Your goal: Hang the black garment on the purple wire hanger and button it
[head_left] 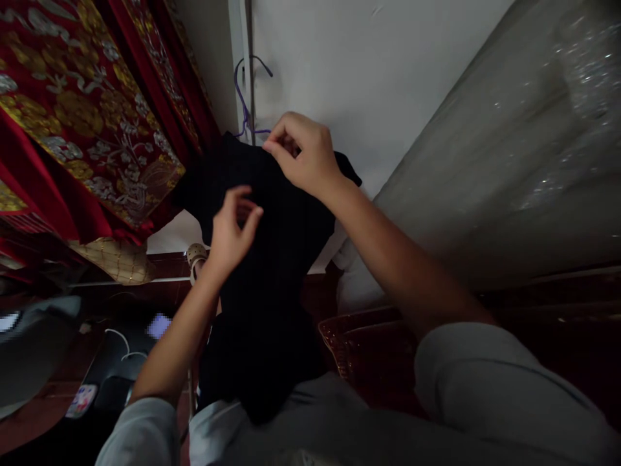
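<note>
A black garment (272, 252), apparently a short-sleeved shirt, hangs in front of me on a purple hanger (239, 84). Its hem reaches down to my lap. My right hand (303, 152) pinches the top edge of the cloth near the neckline, just beside the hanger's arm. Lower on the left, my left hand (233, 226) is in front of the shirt with fingers loosely curved and the thumb apart from them. Nothing shows between those fingers. Dark cloth hides folds and any small detail.
Red embroidered drapes (92, 116) hang at the left. A plastic-wrapped mattress-like slab (485, 162) leans on the right, above dark red carved furniture (359, 343). A beige clog (195, 254) is behind the shirt. At lower left are a white cable (121, 340) and a patterned phone-like item (81, 401).
</note>
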Tool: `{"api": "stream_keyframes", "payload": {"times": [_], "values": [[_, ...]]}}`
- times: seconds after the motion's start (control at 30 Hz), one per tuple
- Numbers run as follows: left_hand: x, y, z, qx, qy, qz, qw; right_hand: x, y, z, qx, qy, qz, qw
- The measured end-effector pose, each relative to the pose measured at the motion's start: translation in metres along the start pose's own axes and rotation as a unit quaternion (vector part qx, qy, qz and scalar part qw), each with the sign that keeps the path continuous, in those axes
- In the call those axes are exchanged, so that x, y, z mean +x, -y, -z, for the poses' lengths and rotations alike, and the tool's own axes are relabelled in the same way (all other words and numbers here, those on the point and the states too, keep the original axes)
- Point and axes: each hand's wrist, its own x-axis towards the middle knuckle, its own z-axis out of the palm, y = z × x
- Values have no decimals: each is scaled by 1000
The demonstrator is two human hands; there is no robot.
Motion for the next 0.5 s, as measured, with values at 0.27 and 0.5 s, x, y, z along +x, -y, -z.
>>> {"api": "stream_keyframes", "payload": {"times": [0.27,0.5], "values": [[94,-6,17,-9,42,-68,997,-17,5,-8,-29,2,23,999],[127,28,27,19,-83,-89,992,-51,-11,-46,-85,69,77,991]]}}
